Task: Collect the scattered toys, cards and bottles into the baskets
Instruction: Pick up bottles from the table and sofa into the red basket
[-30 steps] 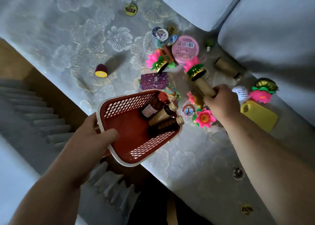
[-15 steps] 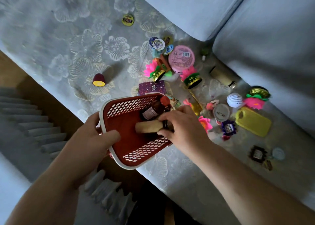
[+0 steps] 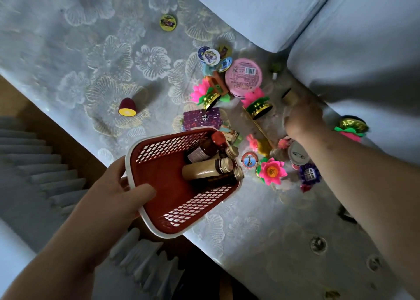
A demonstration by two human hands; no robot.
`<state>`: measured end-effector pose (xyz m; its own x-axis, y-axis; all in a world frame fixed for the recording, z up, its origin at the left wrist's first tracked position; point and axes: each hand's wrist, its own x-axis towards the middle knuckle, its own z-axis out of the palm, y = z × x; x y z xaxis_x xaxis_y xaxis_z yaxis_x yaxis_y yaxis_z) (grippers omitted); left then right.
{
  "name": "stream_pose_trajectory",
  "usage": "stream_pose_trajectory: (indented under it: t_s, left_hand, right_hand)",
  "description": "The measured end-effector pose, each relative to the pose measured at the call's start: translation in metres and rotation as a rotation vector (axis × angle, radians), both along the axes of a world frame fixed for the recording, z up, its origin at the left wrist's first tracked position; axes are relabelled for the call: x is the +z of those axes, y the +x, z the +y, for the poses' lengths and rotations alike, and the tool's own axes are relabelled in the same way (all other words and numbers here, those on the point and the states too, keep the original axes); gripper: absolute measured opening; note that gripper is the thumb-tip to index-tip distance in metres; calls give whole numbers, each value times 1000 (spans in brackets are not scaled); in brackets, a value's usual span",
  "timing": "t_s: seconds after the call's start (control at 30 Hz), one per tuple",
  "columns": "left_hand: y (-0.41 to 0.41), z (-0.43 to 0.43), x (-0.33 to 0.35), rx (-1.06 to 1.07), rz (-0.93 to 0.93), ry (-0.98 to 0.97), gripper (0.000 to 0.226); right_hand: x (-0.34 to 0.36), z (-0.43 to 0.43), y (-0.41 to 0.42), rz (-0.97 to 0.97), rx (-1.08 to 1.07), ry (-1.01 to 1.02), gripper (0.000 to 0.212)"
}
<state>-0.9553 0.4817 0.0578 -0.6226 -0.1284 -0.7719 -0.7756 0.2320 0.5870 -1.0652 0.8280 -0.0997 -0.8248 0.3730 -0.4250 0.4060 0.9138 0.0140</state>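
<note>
**Inspector:** Head view. State of the hands?

**Assessor:** The left hand (image 3: 113, 197) grips the red basket (image 3: 168, 145) at its near rim, thumb inside. The basket overhangs the front edge of the sofa seat (image 3: 68, 38). The right hand (image 3: 302, 117) is blurred at the seat's back edge, at a tan bottle (image 3: 289, 96). I cannot tell whether its fingers are closed round the bottle.

**Inspector:** Contents, and items outstanding?

**Assessor:** Several bottles lie in the basket's far corner, a pale bottle (image 3: 200, 171) uppermost. Uncollected between the basket and the back edge are a lotus toy (image 3: 271, 171), round cards (image 3: 211, 55), a pink tin (image 3: 243, 76) and a purple box (image 3: 201, 118).

**Inspector:** How will the tan bottle handle?

**Assessor:** In my judgement it is rigid, smooth and probably glass, so it may roll or slip. Take it round the body at mid-length, not by the cap, and lay it in rather than drop it onto the others.
</note>
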Motion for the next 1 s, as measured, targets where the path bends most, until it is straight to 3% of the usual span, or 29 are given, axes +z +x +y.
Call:
stream_pose_trajectory:
  t_s: [0.1, 0.2, 0.27, 0.37, 0.47, 0.53, 0.7, 0.9, 1.0]
  left_hand:
    - [1, 0, -1, 15, -8, -3, 43]
    - [2, 1, 0, 40, -8, 24, 45]
    - [1, 3, 1, 44, -5, 25, 46]
    - [3, 1, 4, 28, -4, 14, 44]
    - [4, 1, 9, -19, -7, -3, 43]
    - [5, 0, 13, -46, -13, -8, 42]
    - [13, 0, 19, -59, -52, 5, 46]
    - [31, -2, 20, -78, -108, 21, 50]
    - [39, -1, 21, -82, -129, 13, 49]
  right_hand:
    - [-1, 0, 6, -86, 44, 99, 42]
    - [-8, -4, 24, -97, -116, 64, 44]
    - [-6, -11, 37, -23, -186, 8, 54]
    - [15, -23, 54, 242, -197, -254, 40]
    - [56, -47, 79, 436, -4, -564, 42]
    - [77, -72, 97, 440, 154, -678, 51]
    - [83, -124, 133, 363, 405, -646, 53]
    - [72, -140, 160, 290, 360, -630, 50]
    - [76, -136, 174, 291, 458, -624, 45]
